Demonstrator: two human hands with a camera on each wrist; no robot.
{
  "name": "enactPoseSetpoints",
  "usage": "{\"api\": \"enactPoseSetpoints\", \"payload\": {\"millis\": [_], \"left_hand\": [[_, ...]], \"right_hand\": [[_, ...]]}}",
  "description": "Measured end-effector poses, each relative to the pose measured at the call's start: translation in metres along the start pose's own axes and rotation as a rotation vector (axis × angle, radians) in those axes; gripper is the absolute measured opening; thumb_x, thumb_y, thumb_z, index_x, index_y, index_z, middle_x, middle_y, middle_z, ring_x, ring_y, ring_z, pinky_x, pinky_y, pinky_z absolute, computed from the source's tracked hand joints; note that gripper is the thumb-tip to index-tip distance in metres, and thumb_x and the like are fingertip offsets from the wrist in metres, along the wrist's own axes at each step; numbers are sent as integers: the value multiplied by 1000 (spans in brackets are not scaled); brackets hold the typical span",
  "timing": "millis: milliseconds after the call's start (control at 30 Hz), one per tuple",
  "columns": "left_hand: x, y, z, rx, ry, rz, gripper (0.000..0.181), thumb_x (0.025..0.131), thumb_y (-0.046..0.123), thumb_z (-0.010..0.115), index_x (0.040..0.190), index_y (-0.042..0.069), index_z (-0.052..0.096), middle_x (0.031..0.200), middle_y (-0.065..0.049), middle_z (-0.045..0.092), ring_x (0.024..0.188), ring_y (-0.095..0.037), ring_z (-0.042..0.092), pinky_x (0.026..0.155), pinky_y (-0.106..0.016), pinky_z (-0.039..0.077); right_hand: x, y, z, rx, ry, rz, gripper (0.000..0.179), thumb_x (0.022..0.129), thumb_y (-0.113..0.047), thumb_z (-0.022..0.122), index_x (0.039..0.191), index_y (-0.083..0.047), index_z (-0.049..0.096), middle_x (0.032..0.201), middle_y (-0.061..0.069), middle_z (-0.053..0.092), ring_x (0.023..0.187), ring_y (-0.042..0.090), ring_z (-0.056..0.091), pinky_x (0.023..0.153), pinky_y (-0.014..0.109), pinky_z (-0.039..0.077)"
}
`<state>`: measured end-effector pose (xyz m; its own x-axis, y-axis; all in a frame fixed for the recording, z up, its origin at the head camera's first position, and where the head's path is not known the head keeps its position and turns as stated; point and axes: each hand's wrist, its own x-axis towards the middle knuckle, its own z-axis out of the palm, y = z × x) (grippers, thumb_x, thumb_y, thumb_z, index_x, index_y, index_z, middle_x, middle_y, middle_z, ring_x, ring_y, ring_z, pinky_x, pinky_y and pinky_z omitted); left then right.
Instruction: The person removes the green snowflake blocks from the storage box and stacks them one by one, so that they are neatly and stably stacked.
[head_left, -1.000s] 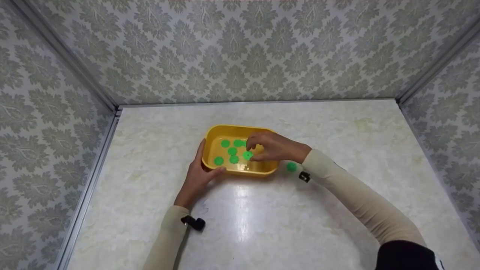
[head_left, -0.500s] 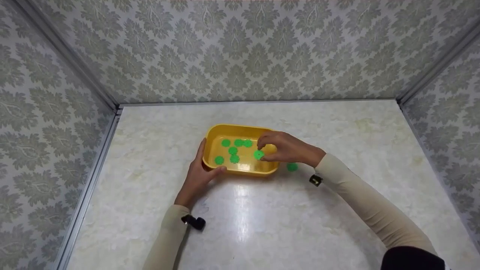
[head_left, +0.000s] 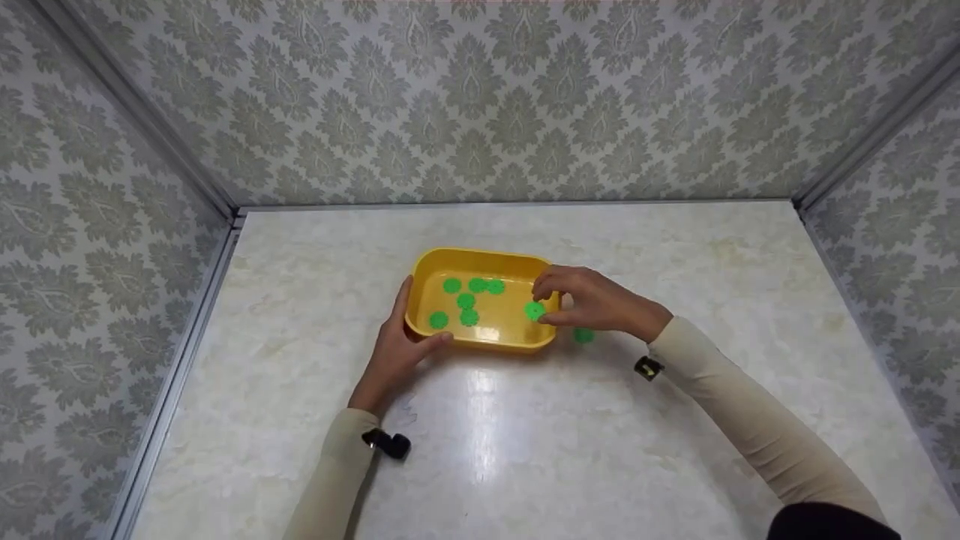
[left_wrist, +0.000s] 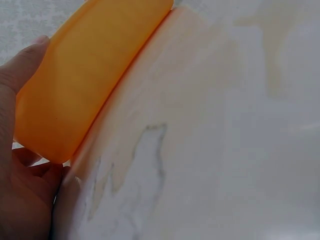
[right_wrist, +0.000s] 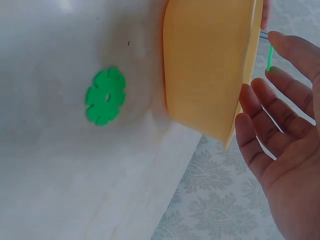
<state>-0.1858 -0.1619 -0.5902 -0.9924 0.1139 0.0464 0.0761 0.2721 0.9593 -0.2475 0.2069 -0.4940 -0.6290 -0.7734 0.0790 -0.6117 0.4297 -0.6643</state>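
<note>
A yellow plastic tub [head_left: 517, 346] stands on the table, with several green notched discs [head_left: 466, 301] lying flat inside it. My left hand [head_left: 391, 351] holds the tub's left end, thumb against its front wall [left_wrist: 85, 75] and fingers round the corner. Over the tub's right end, my right hand [head_left: 604, 304] pinches one green notched disc [head_left: 534, 310] between thumb and index finger. The right wrist view shows this pinched disc [right_wrist: 270, 58] edge-on above the rim, the other fingers spread beside the tub's end wall [right_wrist: 205, 60].
Another green notched disc [head_left: 583, 336] lies on the table just right of the tub, partly behind the right hand in the head view. The pale marbled table [head_left: 300, 300] meets patterned walls [head_left: 465, 105] at the back and both sides.
My right hand has moved right across the tub with the pinched disc, from near the middle to its right end. The left hand and the tub stay in place.
</note>
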Motion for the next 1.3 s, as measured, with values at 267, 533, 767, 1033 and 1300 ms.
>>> {"api": "enactPoseSetpoints", "payload": {"millis": [267, 533, 767, 1033, 1300], "left_hand": [[-1, 1, 0, -9, -7, -8, 120, 91, 36, 94, 179, 32, 12, 181, 0, 27, 155, -19, 43, 128, -44, 35], [0, 1, 0, -7, -14, -7, 121, 91, 36, 94, 179, 34, 11, 180, 0, 29, 155, -18, 43, 129, -44, 33], [-1, 1, 0, -12, -15, -4, 120, 92, 34, 93, 179, 32, 10, 180, -2, 29, 154, -20, 44, 128, -45, 34], [-1, 0, -1, -2, -8, 14, 120, 92, 32, 93, 179, 29, 11, 175, -6, 38, 142, -23, 53, 122, -46, 42], [-1, 0, -1, -5, -7, 9, 119, 92, 33, 93, 179, 31, 11, 178, -4, 33, 150, -21, 47, 127, -46, 36]], "right_hand": [[-11, 5, 0, 17, 31, -8, 23, 99, -20, 86, 119, -12, 79, 129, 5, 72, 109, 31, 69, 97, 54, 58], [-20, 7, 2, 37, 64, -26, 25, 98, -16, 87, 121, -11, 79, 130, 14, 73, 115, 24, 68, 100, 57, 57], [-28, 5, 4, 44, 97, -26, 28, 97, -17, 88, 123, -11, 80, 133, 14, 71, 124, 26, 65, 105, 59, 55], [-42, 9, 5, 32, 156, -26, 27, 94, -12, 90, 119, -11, 81, 130, 6, 72, 123, 23, 65, 104, 58, 57], [-55, 20, 9, 51, 175, -4, 28, 92, -9, 91, 117, -13, 80, 126, 1, 72, 118, 21, 67, 97, 57, 59]]}}
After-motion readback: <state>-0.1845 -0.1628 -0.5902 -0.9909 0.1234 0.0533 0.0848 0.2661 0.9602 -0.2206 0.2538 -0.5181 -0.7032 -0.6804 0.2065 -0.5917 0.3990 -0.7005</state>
